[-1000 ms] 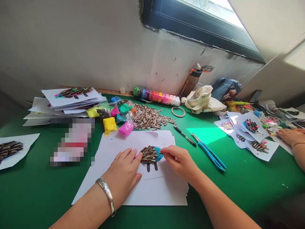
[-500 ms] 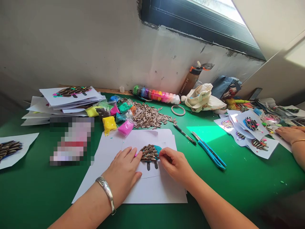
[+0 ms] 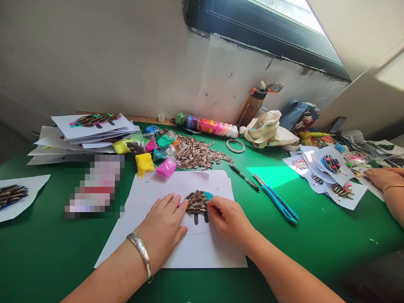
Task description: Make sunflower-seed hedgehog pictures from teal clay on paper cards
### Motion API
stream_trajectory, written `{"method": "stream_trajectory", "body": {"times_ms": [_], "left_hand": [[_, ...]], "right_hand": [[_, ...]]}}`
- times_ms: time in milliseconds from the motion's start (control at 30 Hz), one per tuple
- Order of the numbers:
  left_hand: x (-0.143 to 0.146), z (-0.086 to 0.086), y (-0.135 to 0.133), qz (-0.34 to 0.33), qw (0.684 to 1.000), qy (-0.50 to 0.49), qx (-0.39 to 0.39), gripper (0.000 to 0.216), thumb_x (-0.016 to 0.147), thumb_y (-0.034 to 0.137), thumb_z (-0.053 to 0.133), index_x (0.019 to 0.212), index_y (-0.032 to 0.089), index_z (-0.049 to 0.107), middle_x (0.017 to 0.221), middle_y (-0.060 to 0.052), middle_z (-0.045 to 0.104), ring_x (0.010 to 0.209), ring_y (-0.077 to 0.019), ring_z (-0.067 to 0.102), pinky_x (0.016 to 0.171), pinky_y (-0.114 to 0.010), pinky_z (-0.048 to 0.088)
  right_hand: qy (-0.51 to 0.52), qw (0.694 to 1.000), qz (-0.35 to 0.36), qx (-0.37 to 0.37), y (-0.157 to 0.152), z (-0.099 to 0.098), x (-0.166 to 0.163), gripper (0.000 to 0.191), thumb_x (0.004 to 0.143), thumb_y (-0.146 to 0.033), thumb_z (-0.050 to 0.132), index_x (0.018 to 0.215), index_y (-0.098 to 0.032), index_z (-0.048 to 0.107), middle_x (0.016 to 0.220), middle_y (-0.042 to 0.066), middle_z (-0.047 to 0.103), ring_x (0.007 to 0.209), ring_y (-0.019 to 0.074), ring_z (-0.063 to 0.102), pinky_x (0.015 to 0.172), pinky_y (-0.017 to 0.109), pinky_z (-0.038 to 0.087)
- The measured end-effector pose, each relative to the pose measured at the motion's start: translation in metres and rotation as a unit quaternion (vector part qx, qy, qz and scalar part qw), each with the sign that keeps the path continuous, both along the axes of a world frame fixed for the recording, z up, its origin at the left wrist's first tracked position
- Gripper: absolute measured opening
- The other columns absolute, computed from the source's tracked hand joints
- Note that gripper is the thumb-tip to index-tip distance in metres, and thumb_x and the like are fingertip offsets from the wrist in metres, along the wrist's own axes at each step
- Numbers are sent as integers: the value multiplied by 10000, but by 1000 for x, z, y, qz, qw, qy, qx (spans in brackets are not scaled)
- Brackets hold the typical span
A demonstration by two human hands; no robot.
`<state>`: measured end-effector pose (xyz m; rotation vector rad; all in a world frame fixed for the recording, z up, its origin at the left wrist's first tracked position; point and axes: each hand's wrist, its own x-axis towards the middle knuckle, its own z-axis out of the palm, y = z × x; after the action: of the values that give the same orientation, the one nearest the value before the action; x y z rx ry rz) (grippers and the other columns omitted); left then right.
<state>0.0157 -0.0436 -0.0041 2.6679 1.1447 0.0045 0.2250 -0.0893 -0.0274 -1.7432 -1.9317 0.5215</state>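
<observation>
On the white paper [image 3: 189, 252] in front of me is a small animal figure covered with overlapping striped sunflower seeds [image 3: 196, 202]. A patch of blue clay [image 3: 208, 196] shows at its right end, and two dark legs [image 3: 196, 219] are below. My left hand [image 3: 166, 214] lies flat on the paper, fingers stretched out, fingertips at the figure's left edge beside a bit of pink clay [image 3: 179, 204]. My right hand [image 3: 229, 216] is closed in a pinch against the figure's right end. Whatever its fingertips hold is hidden.
Behind the paper lie a sunflower seed pile [image 3: 202, 151] and bagged clay [image 3: 167, 168]. To the right are a pen [image 3: 244, 177], a blue utility knife [image 3: 276, 200] and a tape roll [image 3: 235, 146]. Finished pictures [image 3: 94, 130] are stacked left. Another person's hand [image 3: 383, 176] rests far right.
My right hand has shifted slightly left over the figure's right end, covering more of the blue clay. My left hand has stayed in place.
</observation>
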Motion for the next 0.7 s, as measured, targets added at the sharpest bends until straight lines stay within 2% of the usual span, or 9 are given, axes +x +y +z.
{"method": "stream_trajectory", "body": {"times_ms": [200,367,500,700], "left_hand": [[0,0,1,2,1000,-5,-4,493,832,219,583,1320,150,548,1369,-155,548,1300,-352,450,1067,-555,388],[1,3,1,1,1000,7,-8,507,836,215,585,1335,138,536,1374,-157,544,1303,-347,446,1078,-544,380],[0,0,0,-3,1000,2,-3,511,840,216,586,1339,121,532,1378,-169,537,1304,-359,441,1073,-562,378],[0,-2,0,-1,1000,2,9,516,832,212,592,1339,134,533,1367,-160,548,1302,-347,445,1073,-544,387]], "right_hand": [[36,999,-10,4,-3,3,5,82,852,-217,525,876,-219,603,666,-16,603,568,129,509,547,224,386],[13,1000,-8,10,-4,1,11,125,858,-191,505,785,-211,605,729,9,626,636,139,543,584,237,398],[-2,1000,4,3,-3,-1,9,134,862,-175,501,802,-209,616,751,13,646,653,143,556,601,245,398],[27,1000,-4,-9,-6,8,13,32,839,-183,587,846,-209,604,737,-2,600,662,139,540,594,233,401]]}}
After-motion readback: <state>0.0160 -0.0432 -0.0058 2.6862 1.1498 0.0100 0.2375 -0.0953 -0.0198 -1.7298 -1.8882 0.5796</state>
